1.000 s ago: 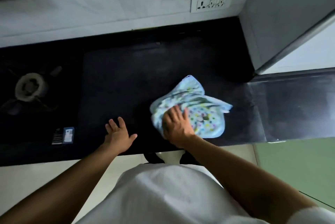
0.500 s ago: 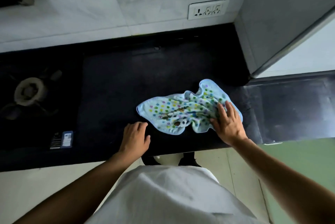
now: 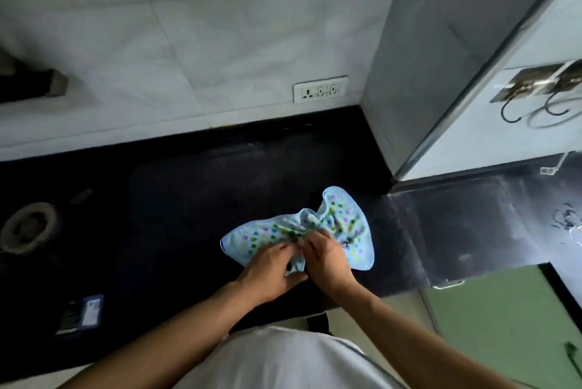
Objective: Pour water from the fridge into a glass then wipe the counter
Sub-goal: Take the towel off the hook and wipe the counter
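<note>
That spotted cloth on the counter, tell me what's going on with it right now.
A person stands at a dark counter with both hands on a light blue spotted cloth. The left hand and the right hand meet at its near edge and bunch the fabric up between their fingers, while the rest lies spread on the counter. No glass is in view. A stove burner sits at far left, a wall socket behind.

White socket strip [image 3: 320, 93] on tiled wall, 12 o'clock; gas burner [image 3: 26, 228] at 9; blue label [image 3: 91, 310] nr 8; wall hooks [image 3: 541, 96] at 2.
</note>
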{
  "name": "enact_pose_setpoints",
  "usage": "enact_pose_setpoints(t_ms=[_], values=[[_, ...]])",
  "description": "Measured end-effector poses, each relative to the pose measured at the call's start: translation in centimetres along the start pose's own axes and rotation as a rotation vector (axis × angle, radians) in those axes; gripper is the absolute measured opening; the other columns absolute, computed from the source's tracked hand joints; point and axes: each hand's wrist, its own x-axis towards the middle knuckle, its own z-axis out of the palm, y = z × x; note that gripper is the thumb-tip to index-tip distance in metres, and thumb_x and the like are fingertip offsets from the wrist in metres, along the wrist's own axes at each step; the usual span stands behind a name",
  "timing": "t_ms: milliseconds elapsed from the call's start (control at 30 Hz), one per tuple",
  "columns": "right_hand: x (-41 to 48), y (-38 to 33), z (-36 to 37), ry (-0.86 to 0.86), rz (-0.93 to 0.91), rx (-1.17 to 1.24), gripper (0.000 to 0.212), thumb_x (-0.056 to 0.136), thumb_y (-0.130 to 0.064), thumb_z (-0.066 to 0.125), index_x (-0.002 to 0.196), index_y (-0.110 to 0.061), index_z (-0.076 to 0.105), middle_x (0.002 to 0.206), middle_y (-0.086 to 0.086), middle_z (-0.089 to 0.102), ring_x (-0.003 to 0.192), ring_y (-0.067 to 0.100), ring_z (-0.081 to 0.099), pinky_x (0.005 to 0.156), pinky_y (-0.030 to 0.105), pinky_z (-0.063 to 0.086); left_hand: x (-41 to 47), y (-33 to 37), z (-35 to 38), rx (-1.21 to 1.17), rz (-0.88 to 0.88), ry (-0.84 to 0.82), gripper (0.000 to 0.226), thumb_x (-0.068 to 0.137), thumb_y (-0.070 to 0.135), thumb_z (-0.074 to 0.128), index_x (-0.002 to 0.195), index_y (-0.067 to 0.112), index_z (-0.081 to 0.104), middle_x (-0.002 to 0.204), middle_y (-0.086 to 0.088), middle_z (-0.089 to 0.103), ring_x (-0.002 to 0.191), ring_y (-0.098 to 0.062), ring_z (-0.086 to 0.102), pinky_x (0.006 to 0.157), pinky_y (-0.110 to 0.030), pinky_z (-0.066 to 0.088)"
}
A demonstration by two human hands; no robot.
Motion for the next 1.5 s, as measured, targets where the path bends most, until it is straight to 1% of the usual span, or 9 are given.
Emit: enact_pose_setpoints(t_ms=[100, 400, 700, 833, 933, 1067, 1167, 1267, 1500], values=[[2.9, -6.0, -3.1, -0.045, 0.057, 0.144, 0.032, 0.101, -0.031, 0.05, 0.076, -0.01, 0.052, 0.067, -0.003, 0.054, 0.064, 0.014, 0.051, 0.067, 0.038, 0.042, 1.2, 1.7, -4.1, -0.242, -0.154, 0.211, 0.008, 0.091, 0.026, 0.069, 0.092, 0.02, 0.063, 0.089, 0.003, 0.069, 0.082, -0.011, 0.065, 0.075, -0.028, 0.052], [9.6, -19.2, -13.5, -0.392, -0.311, -0.041, 0.011, 0.085, -0.027, 0.072, 0.077, -0.021, 0.066, 0.065, -0.013, 0.054, 0.058, -0.003, 0.046, 0.057, 0.017, 0.037, 3.1, 2.4, -19.8, -0.512, -0.033, 0.412, 0.011, 0.081, 0.042, 0.062, 0.076, 0.033, 0.06, 0.066, 0.007, 0.053, 0.062, -0.01, 0.045, 0.06, -0.031, 0.037], [18.2, -30.4, -19.9, 0.064, -0.513, 0.057, 0.019, 0.09, -0.02, 0.068, 0.076, -0.008, 0.067, 0.062, -0.006, 0.057, 0.054, 0.0, 0.046, 0.054, 0.018, 0.038, 8.1, 5.8, -38.9, -0.233, 0.091, 0.655, 0.016, 0.09, 0.023, 0.072, 0.075, 0.028, 0.069, 0.067, 0.011, 0.063, 0.061, -0.001, 0.052, 0.062, -0.022, 0.042], [22.5, -36.7, -22.4, 0.313, -0.599, -0.02, 0.018, 0.094, -0.023, 0.06, 0.077, -0.016, 0.063, 0.075, -0.003, 0.062, 0.072, 0.011, 0.058, 0.061, 0.024, 0.04, 11.6, 8.2, -45.8, -0.069, 0.088, 0.868, 0.017, 0.091, 0.021, 0.068, 0.075, 0.026, 0.064, 0.07, 0.014, 0.062, 0.064, 0.002, 0.055, 0.057, -0.008, 0.037], [25.7, -39.1, -22.6, 0.432, -0.617, 0.021, 0.019, 0.093, -0.016, 0.059, 0.076, -0.022, 0.053, 0.069, -0.003, 0.058, 0.068, 0.019, 0.058, 0.059, 0.028, 0.041, 14.8, 8.4, -48.1, 0.027, 0.067, 1.017, 0.018, 0.089, 0.017, 0.067, 0.072, 0.023, 0.062, 0.072, 0.003, 0.066, 0.068, -0.014, 0.061, 0.061, -0.023, 0.042], [29.1, -40.0, -21.7, 0.36, -0.47, -0.276, 0.015, 0.094, -0.015, 0.048, 0.098, -0.02, 0.061, 0.102, 0.009, 0.069, 0.096, 0.031, 0.065, 0.076, 0.031, 0.046, 18.5, 6.9, -47.8, 0.137, -0.156, 0.803, 0.014, 0.092, 0.019, 0.06, 0.082, 0.016, 0.068, 0.093, -0.008, 0.071, 0.089, -0.026, 0.067, 0.073, -0.032, 0.051], [30.0, -38.0, -19.5, 0.243, -0.405, -0.3, 0.023, 0.096, -0.026, 0.052, 0.112, -0.018, 0.066, 0.115, 0.005, 0.069, 0.104, 0.023, 0.065, 0.09, 0.031, 0.05, 19.6, 5.7, -45.0, 0.051, -0.221, 0.658, 0.027, 0.094, 0.021, 0.058, 0.067, 0.017, 0.063, 0.078, -0.002, 0.065, 0.074, -0.015, 0.062, 0.066, -0.022, 0.048], [30.3, -36.6, -18.0, 0.229, -0.417, -0.269, 0.027, 0.101, -0.026, 0.047, 0.115, -0.018, 0.068, 0.117, 0.005, 0.07, 0.104, 0.02, 0.066, 0.09, 0.026, 0.049, 20.3, 5.6, -43.2, -0.019, -0.195, 0.663, 0.04, 0.097, 0.01, 0.051, 0.057, 0.02, 0.051, 0.064, 0.007, 0.053, 0.058, -0.002, 0.048, 0.052, -0.011, 0.036], [28.7, -37.6, -18.2, 0.272, -0.423, -0.356, 0.029, 0.102, -0.019, 0.043, 0.116, -0.014, 0.068, 0.119, 0.007, 0.068, 0.106, 0.021, 0.065, 0.084, 0.024, 0.045, 20.2, 6.5, -41.9, -0.046, -0.187, 0.668, 0.025, 0.102, 0.028, 0.046, 0.091, 0.023, 0.067, 0.089, 0.006, 0.066, 0.074, -0.005, 0.059, 0.064, -0.019, 0.047]])
